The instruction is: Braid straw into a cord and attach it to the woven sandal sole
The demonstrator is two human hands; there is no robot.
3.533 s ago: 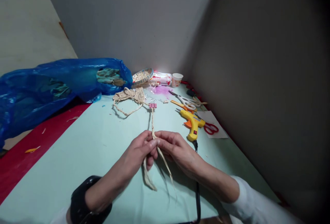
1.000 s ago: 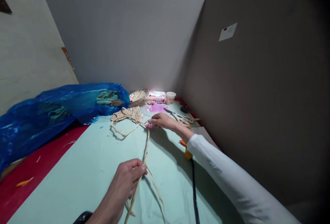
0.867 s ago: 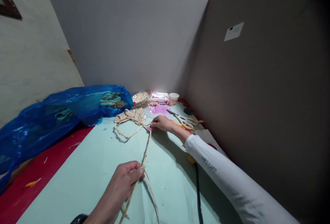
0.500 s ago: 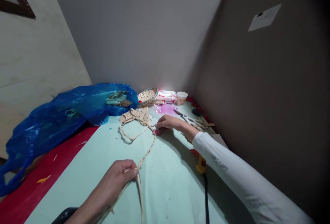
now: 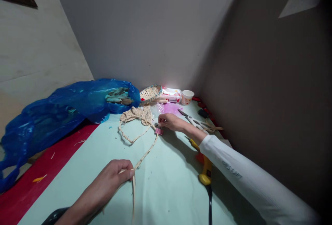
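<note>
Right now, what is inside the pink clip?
The braid seems to pass through the clip, since it shows on both sides. The part inside is covered, and the right hand partly hides the clip's top.

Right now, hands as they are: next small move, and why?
I'd likely have the right hand squeeze the pink clip open and re-clamp it nearer the left hand: the right hand is at the clip, and braid runs from there to the left hand, where a loose strand hangs below.

We see pink clip point(image 5: 159, 131) on beige braid point(image 5: 146, 154); left of clip, blue bag point(image 5: 75, 99); right of clip, yellow glue gun point(image 5: 205, 175).
</note>
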